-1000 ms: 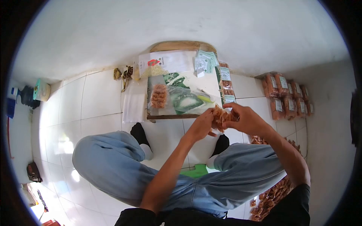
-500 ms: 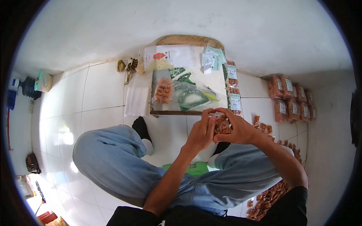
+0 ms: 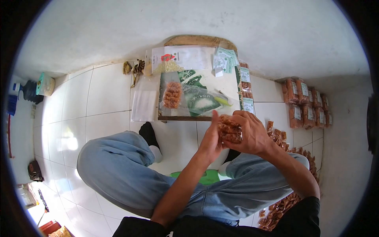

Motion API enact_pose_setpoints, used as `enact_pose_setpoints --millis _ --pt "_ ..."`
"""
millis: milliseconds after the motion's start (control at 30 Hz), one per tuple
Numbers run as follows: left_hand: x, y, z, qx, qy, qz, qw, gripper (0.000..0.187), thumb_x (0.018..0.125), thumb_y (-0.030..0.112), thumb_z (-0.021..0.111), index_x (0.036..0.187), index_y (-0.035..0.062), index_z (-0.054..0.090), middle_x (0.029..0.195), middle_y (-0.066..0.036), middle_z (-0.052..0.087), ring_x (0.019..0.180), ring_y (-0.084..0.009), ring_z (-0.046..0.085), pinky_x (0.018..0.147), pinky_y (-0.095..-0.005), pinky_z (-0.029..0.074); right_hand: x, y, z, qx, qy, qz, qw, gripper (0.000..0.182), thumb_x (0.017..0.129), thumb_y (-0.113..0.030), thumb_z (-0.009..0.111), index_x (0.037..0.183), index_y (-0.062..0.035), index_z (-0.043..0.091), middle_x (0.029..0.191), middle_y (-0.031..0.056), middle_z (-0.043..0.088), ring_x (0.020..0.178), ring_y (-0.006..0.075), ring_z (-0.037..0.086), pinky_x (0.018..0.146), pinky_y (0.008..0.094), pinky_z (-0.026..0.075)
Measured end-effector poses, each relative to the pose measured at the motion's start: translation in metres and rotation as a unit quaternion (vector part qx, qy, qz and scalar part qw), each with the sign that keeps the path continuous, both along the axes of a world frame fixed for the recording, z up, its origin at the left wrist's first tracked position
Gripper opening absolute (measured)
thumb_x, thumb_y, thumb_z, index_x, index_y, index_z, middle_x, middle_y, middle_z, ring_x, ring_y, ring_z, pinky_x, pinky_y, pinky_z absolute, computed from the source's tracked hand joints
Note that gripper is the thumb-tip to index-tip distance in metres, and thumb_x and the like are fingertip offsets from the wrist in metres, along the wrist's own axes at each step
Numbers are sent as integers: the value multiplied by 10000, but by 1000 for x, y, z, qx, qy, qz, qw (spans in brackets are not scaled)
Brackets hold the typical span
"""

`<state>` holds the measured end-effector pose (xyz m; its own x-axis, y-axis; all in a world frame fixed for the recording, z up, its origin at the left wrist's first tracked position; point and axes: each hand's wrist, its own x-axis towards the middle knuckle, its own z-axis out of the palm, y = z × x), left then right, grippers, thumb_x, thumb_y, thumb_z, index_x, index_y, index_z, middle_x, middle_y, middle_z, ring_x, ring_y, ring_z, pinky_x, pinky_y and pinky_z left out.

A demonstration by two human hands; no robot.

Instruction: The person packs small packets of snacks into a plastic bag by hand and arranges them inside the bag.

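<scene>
A clear packet of reddish-brown snacks (image 3: 229, 129) is held between my two hands, just off the low table's front edge. My right hand (image 3: 252, 132) wraps round its right side. Against its left side rests my left hand (image 3: 211, 138), the thumb pointing up and the fingers partly hidden. On the low table (image 3: 171, 118) lies a similar snack packet (image 3: 172, 94) at the left, with a clear plastic bag around it. A yellow-green tool (image 3: 223, 101) lies near the table's right side.
Printed labels (image 3: 224, 62) and a bag with a red print (image 3: 167, 57) lie at the table's back. Labelled packets (image 3: 245, 74) line its right side. More stacked packs (image 3: 304, 93) stand by the wall. Small packets (image 3: 282, 205) cover the floor at right. Clear bags (image 3: 143, 104) lie left.
My hands have opened from around the packet, showing more of it. My left thumb now points up, and my right hand has shifted slightly right.
</scene>
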<state>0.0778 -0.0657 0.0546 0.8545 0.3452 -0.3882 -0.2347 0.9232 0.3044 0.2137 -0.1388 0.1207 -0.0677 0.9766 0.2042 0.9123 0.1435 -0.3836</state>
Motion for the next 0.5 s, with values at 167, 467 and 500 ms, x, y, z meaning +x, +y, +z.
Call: enact_pose_setpoints --millis 167,467,500 --pt "4 -5 -4 120 54 0 991 711 951 638 367 1329 40 443 1227 -96 574 1114 -171 603 903 -335 538 1 2 3 -70 65 21 995 744 666 -264 850 1282 -72 481 1206 159 521 1101 346 568 918 446 493" --pt "-2 3 7 181 162 -4 970 817 962 687 201 1271 -3 509 1100 -111 651 941 -185 687 766 -276 588 4 5 1 -63 31 67 995 608 703 -277 833 1240 -163 571 1269 117 536 1095 342 607 883 420 544" --pt "-3 5 9 118 133 -8 984 820 955 699 218 1255 0 526 1089 -114 655 940 -187 688 757 -275 586 5 5 1 -61 25 66 996 579 703 -279 833 1218 -166 592 1266 114 541 1073 335 619 865 421 553"
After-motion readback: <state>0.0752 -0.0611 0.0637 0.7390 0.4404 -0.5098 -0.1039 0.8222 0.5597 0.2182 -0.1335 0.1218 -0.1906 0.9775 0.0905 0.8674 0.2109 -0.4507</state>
